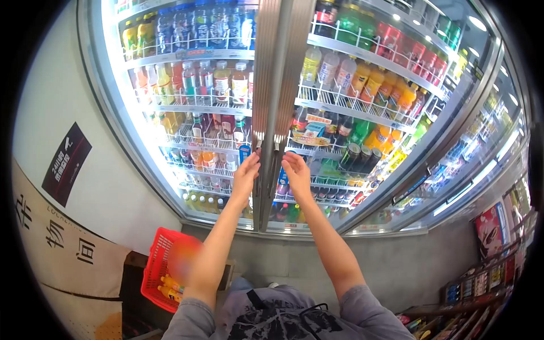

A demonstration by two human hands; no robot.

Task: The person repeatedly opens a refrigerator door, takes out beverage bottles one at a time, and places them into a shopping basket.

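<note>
Both my arms reach forward to the middle of a glass-door drinks fridge. My left hand (246,173) is at the edge of the left door (264,73), near its handle, with its fingers partly bent. Beside the edge of the right door (285,79), my right hand (297,173) has its fingers loosely curled and apart. Neither hand holds any item that shows. Both doors look closed, their edges side by side. Behind the glass stand rows of bottles (221,82) on the left and more bottles and cans (360,156) on the right.
A red basket (148,272) with orange bottles (170,288) in it stands at the lower left, beside a white wall (54,113). Further fridge doors (453,164) curve away to the right. Shelves of packaged goods (476,283) stand at the lower right.
</note>
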